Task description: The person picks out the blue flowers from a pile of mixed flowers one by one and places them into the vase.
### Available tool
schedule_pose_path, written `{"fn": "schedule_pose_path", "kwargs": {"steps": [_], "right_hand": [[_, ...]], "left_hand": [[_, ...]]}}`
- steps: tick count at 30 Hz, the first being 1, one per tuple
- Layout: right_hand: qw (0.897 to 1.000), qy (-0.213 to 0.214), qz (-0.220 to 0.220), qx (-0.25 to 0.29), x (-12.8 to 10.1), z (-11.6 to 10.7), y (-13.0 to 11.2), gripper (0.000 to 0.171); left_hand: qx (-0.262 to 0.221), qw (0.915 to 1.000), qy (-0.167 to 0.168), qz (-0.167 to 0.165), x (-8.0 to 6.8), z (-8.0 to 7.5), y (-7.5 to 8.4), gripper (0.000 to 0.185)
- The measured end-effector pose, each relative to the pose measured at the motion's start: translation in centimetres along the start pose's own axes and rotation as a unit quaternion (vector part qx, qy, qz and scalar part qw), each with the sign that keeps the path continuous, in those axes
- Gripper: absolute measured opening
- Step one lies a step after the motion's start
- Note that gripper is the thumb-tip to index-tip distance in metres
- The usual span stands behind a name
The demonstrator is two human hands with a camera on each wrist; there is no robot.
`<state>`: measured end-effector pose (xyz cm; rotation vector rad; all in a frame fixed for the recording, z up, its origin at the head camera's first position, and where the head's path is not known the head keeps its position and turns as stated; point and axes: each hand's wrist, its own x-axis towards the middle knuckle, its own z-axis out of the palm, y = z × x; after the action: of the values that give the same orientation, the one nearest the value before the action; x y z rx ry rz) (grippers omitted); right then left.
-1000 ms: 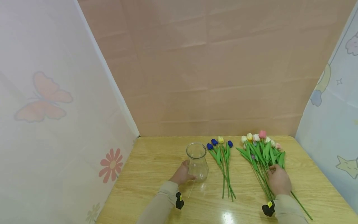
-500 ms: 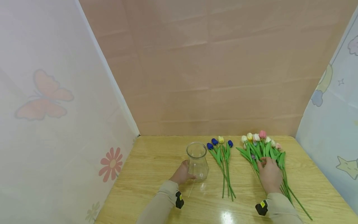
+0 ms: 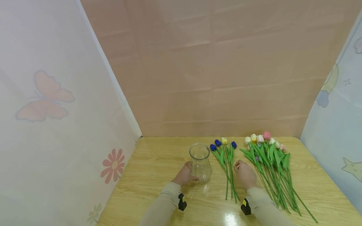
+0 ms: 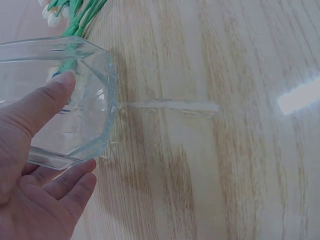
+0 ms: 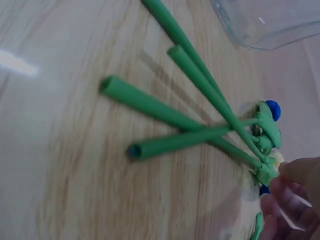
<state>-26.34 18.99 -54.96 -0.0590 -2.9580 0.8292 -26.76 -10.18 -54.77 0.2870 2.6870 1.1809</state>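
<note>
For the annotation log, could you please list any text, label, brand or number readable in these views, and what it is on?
No readable text in any view.
Small yellow tag on the left wrist camera: too small to read.
Small yellow tag on the right wrist camera: too small to read.

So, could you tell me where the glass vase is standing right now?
In the head view the glass vase stands upright on the wooden table, held by the left hand, just left of the small bunch of blue tulips.
</note>
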Motion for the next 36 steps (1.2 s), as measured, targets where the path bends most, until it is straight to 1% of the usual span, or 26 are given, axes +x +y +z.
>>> {"fn": "schedule_pose_path", "kwargs": {"steps": [2,5,13,20,25,26,30,31,33,36], "right_hand": [[0.999,-0.03,0.013,0.0,0.2,0.4,-0.1,0.014],[0.998,-0.061,0.026,0.0,0.5,0.7,-0.2,0.014],[0.994,-0.098,0.056,0.006,1.1,0.8,-0.5,0.014],[0.993,-0.1,0.057,0.02,1.5,0.9,-0.7,0.023],[0.992,-0.104,0.06,0.026,1.7,1.2,-1.0,0.021],[0.992,-0.104,0.062,0.027,1.7,1.2,-1.0,0.022],[0.993,-0.099,0.058,0.031,2.1,1.1,-0.9,0.038],[0.993,-0.097,0.057,0.035,2.2,1.0,-0.8,0.038],[0.992,-0.098,0.06,0.05,2.5,1.0,-0.3,0.036],[0.987,-0.104,0.07,0.099,2.8,0.9,0.6,0.033]], "left_hand": [[0.0,1.0,-0.001,-0.002,-0.1,0.0,0.1,0.086],[-0.001,1.0,-0.002,-0.005,-0.1,0.0,0.2,0.086],[-0.002,1.0,0.0,-0.006,0.0,0.0,0.3,0.084],[-0.003,1.0,0.001,-0.004,-0.2,-0.1,0.5,0.084],[-0.007,1.0,0.001,-0.004,-0.3,-0.1,0.5,0.085],[-0.006,1.0,0.001,-0.004,-0.2,-0.1,0.4,0.085],[-0.004,1.0,0.005,-0.005,0.0,0.1,0.2,0.086],[-0.002,1.0,0.005,-0.005,0.0,0.1,0.2,0.086],[0.0,1.0,0.006,-0.004,0.0,0.1,0.1,0.085],[0.0,1.0,0.005,-0.003,0.1,0.1,0.1,0.084]]}}
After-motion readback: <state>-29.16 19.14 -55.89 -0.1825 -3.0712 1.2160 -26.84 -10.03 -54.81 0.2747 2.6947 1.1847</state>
